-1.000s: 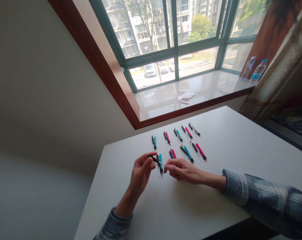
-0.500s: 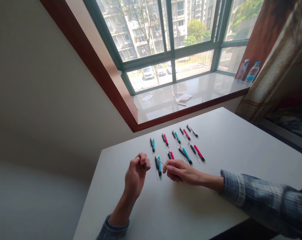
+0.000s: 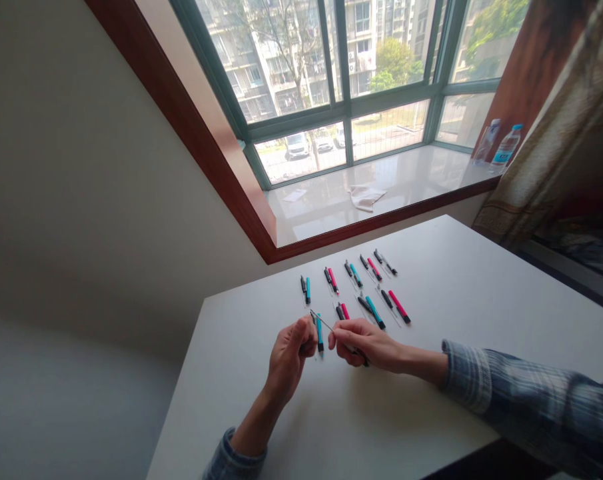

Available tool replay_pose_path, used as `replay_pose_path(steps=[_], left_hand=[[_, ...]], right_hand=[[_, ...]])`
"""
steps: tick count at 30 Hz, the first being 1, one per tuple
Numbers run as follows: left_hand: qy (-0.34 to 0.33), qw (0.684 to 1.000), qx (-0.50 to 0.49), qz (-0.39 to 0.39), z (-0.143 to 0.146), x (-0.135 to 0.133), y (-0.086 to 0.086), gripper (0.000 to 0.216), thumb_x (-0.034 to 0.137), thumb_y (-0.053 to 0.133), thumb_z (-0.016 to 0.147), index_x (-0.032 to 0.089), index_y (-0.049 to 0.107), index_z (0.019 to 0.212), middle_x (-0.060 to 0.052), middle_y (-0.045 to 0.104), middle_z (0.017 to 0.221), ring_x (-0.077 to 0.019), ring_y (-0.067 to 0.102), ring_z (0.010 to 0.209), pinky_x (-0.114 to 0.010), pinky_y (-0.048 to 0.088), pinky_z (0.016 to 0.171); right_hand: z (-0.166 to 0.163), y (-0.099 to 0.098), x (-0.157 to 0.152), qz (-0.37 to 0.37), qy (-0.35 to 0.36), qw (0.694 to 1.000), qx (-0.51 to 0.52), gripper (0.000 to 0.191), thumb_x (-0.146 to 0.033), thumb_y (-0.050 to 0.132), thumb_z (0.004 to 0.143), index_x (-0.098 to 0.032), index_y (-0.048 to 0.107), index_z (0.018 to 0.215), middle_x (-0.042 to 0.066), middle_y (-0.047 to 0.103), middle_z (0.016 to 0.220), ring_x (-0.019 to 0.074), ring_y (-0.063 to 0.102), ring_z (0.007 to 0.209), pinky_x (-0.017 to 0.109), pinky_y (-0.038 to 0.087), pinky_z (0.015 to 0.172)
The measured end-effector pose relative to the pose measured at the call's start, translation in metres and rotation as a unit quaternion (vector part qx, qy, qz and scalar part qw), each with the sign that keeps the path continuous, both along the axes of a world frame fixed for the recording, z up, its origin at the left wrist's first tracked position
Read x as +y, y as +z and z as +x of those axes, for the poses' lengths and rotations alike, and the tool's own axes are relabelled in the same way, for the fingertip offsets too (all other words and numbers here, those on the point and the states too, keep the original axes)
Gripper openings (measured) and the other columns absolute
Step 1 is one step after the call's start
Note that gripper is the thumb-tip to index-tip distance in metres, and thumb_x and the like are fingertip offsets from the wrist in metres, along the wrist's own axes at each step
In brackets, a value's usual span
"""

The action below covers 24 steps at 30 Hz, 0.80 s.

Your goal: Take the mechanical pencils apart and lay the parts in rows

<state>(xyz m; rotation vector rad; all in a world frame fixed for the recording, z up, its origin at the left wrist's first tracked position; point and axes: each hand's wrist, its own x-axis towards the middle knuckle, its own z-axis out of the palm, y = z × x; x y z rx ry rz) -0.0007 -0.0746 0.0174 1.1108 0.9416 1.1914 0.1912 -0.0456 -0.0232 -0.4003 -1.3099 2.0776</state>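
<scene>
My left hand [image 3: 295, 353] is closed in a fist, thumb on top. The black pen piece seen in it earlier is now hidden by the fingers. Pinched in my right hand [image 3: 366, 342] is a thin pen refill [image 3: 324, 321], pointing up and left toward the left fist. A black pen part [image 3: 364, 360] shows below the right palm. Just beyond the hands lies a taken-apart pen with a turquoise barrel [image 3: 320, 332], partly covered by my left hand. A red-barrelled pen set [image 3: 342, 311] lies behind the right fingers.
Several more dismantled pens lie in two rows on the white table [image 3: 411, 413], among them a turquoise barrel [image 3: 375, 312] and a red barrel [image 3: 399, 306]. Behind, the window sill [image 3: 321, 217] holds a cloth [image 3: 365, 197] and two plastic bottles [image 3: 506, 147].
My left hand has moved right, closer to the right hand, and turned so its black pen piece no longer shows. The right hand has hardly moved and still holds the refill.
</scene>
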Motion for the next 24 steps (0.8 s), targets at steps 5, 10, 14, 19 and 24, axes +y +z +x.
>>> replay_pose_path(steps=[5,10,14,19,24], left_hand=[[-0.016,0.987,0.151,0.059,-0.006,0.001,-0.006,0.062,0.069,0.055,0.093,0.020,0.040,0.058,0.003,0.036,0.059,-0.0127,0.030,0.056,-0.029,0.024,0.054],[0.001,0.944,0.281,0.173,-0.008,0.001,-0.005,0.060,0.061,0.048,0.100,0.018,0.046,0.058,0.001,0.041,0.066,-0.0147,0.039,0.064,-0.030,0.030,0.061],[0.025,0.933,0.299,0.199,-0.010,0.000,-0.004,0.054,0.049,0.042,0.106,0.019,0.038,0.061,0.001,0.039,0.066,-0.0137,0.037,0.062,-0.030,0.029,0.060],[0.013,0.925,0.318,0.210,-0.013,0.001,-0.004,0.051,0.040,0.040,0.108,0.019,0.042,0.061,0.001,0.041,0.067,-0.0136,0.040,0.061,-0.029,0.030,0.059],[0.068,0.926,0.300,0.220,-0.015,0.001,-0.002,0.051,0.040,0.041,0.107,0.020,0.040,0.061,0.001,0.040,0.066,-0.0137,0.038,0.059,-0.030,0.030,0.057]], right_hand=[[0.002,0.003,-0.001,0.006,0.015,1.000,-0.010,0.038,-0.051,0.058,0.102,-0.014,0.066,0.096,-0.006,0.047,0.058,0.0069,0.037,0.049,0.021,0.030,0.050],[0.002,0.007,-0.002,0.039,0.063,0.997,-0.031,0.040,-0.052,0.060,0.100,-0.013,0.067,0.093,-0.005,0.050,0.061,0.0070,0.040,0.052,0.021,0.030,0.051],[0.001,0.008,-0.001,0.042,0.081,0.995,-0.035,0.041,-0.053,0.061,0.100,-0.013,0.067,0.094,-0.005,0.050,0.062,0.0068,0.039,0.052,0.021,0.030,0.050],[0.004,0.013,0.000,0.089,0.042,0.991,-0.094,0.042,-0.053,0.061,0.099,-0.013,0.073,0.098,-0.002,0.054,0.073,0.0070,0.042,0.058,0.020,0.032,0.052],[0.007,0.022,0.000,0.179,-0.036,0.971,-0.156,0.036,-0.047,0.056,0.103,-0.016,0.073,0.110,0.000,0.061,0.078,0.0087,0.046,0.062,0.021,0.035,0.055]])
